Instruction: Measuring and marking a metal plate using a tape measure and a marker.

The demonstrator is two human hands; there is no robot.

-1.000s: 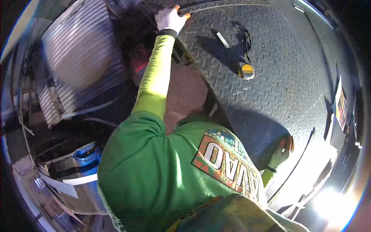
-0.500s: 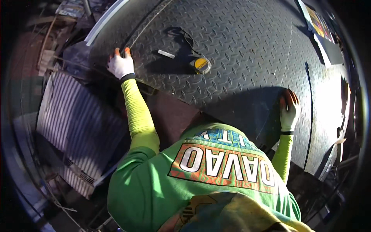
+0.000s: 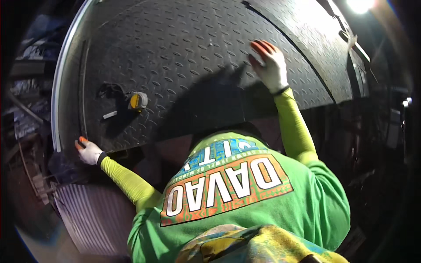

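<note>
A dark tread plate (image 3: 184, 57) with a raised diamond pattern lies in front of me. At its near left corner is my left hand (image 3: 90, 153), in a white glove with orange fingertips. The fingers reach up beside the end of a narrow seam, slightly apart, holding nothing I can see. My right hand (image 3: 272, 68), gloved alike, is over the right part of the plate, open, thumb apart from the bent fingers; whether it touches the surface I cannot tell. A yellow and grey tape measure (image 3: 138, 101) and a short white stick (image 3: 110, 115) lie on the plate nearer my left hand.
A dark cord (image 3: 112, 87) lies behind the tape measure. Along the left side runs a pale metal edge (image 3: 57, 96). A dark seam separates another plate (image 3: 326, 65) at the right. Corrugated sheet (image 3: 90, 215) stands at lower left; a bright lamp (image 3: 360, 4) shines at upper right.
My view has swung right, so the plate and tape measure appear farther left. My right hand has come up from the near edge over the plate. The left stays at the corner by the seam.
</note>
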